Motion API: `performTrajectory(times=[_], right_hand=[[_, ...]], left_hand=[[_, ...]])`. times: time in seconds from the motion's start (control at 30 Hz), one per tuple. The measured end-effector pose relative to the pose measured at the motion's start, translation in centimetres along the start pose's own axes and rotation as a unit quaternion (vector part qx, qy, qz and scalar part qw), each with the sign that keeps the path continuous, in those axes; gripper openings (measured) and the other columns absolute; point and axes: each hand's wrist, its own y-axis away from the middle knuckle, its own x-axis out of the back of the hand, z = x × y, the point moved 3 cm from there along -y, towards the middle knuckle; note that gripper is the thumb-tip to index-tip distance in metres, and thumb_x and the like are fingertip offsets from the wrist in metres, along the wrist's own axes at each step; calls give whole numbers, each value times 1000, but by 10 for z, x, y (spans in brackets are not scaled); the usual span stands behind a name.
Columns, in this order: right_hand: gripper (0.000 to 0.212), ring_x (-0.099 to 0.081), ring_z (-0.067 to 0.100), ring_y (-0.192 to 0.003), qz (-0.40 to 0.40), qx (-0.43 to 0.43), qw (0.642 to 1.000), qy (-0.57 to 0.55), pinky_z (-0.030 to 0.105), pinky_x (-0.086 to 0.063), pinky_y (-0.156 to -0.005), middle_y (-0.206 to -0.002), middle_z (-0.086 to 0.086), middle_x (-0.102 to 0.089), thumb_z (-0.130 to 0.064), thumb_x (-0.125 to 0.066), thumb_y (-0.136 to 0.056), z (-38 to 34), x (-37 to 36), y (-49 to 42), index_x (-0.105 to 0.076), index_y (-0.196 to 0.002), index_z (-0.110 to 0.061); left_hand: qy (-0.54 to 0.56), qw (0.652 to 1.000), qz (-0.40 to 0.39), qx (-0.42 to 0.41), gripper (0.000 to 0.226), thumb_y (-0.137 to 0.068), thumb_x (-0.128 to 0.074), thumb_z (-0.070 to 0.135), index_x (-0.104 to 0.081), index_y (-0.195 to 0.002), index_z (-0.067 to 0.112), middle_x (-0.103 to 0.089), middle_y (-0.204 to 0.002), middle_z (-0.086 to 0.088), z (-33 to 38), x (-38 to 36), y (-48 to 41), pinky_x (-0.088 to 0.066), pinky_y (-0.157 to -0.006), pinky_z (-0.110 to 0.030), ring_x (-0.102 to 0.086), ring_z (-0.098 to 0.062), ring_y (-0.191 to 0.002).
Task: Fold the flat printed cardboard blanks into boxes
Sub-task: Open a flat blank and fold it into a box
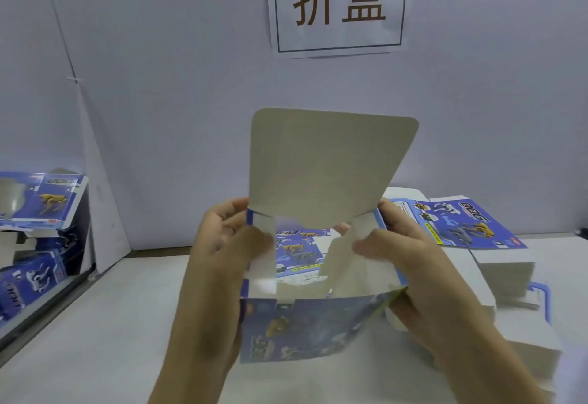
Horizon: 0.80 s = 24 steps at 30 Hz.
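Note:
A blue printed cardboard box (311,327) with a robot-dog picture is held upright above the white table, its sleeve opened out. Its grey top flap (327,165) stands straight up. My left hand (219,263) grips the box's left side, thumb on the left side flap. My right hand (410,263) grips the right side, thumb pressing the right side flap inward. A stack of flat printed blanks (458,222) lies behind my right hand at the right.
Several folded boxes (41,206) are piled at the left edge. A white box with a blue handle (541,301) sits at the right. A paper sign (339,5) hangs on the white back wall. The white table (121,324) spreads below the box.

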Motion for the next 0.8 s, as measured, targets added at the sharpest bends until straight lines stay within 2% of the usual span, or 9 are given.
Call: performTrajectory(times=[0.1,0.2,0.27,0.33,0.43,0.5,0.6,0.7,0.8], right_hand=[[24,-65,14,-68,53,35,981,182,25,-48,-59,-81,15,-69,-30,-64,-74,-2,11,0,-69,-87,-10],[19,-68,16,-68,89,42,975,202,35,-54,-64,-73,13,-72,-23,-63,-91,-8,18,1,-72,-85,-7],[29,-60,21,-66,152,70,959,228,45,-53,-67,-80,27,-67,-21,-59,-93,-9,28,0,-66,-83,5],[35,-59,31,-64,215,99,945,225,45,-54,-64,-81,31,-64,-23,-59,-94,-10,33,0,-64,-79,8],[42,-59,39,-60,260,98,948,159,38,-56,-48,-72,32,-59,-25,-56,-95,-10,34,1,-58,-71,8],[39,-65,28,-53,241,79,959,126,29,-52,-41,-62,21,-62,-24,-54,-96,-11,29,2,-58,-70,5],[38,-68,25,-52,159,53,978,121,36,-57,-45,-66,21,-66,-20,-52,-97,-7,21,0,-57,-74,10],[32,-69,23,-55,120,49,986,108,34,-58,-48,-66,16,-64,-15,-52,-97,-5,22,-2,-55,-78,11],[11,-70,27,-58,59,61,993,80,33,-57,-48,-70,8,-66,-10,-61,-84,-9,23,-2,-66,-75,-9]], left_hand=[[133,988,46,-65,24,-67,-60,31,-68,-89,29,-75,-95,2,4,3,6,-54,-56,-26,-73,-13,-80],[165,974,83,-134,25,-75,-49,30,-61,-95,24,-73,-98,4,7,3,8,-55,-73,-24,-70,-14,-97],[86,974,83,-192,29,-72,-54,34,-57,-100,30,-71,-101,11,11,2,9,-49,-85,-28,-68,-12,-100],[-80,959,39,-270,49,-69,-59,53,-50,-115,40,-61,-116,21,17,-3,16,-44,-92,-21,-59,-3,-112],[-331,888,-20,-320,104,-60,-50,89,-26,-145,33,-33,-143,13,12,-14,27,-29,-102,-4,-33,6,-132],[-404,862,-30,-304,127,-46,-46,96,-3,-150,38,-10,-152,19,5,-22,31,-26,-113,-20,-14,1,-143],[-437,858,-46,-268,130,-36,-48,94,21,-139,56,21,-150,29,-2,-29,31,-22,-118,-46,11,-1,-146],[-427,863,-31,-268,128,-37,-51,92,17,-140,58,28,-149,29,0,-21,26,-18,-118,-54,18,-2,-145],[-411,877,-20,-247,124,-35,-55,89,13,-136,65,28,-146,34,3,-8,15,-17,-119,-50,19,7,-142]])
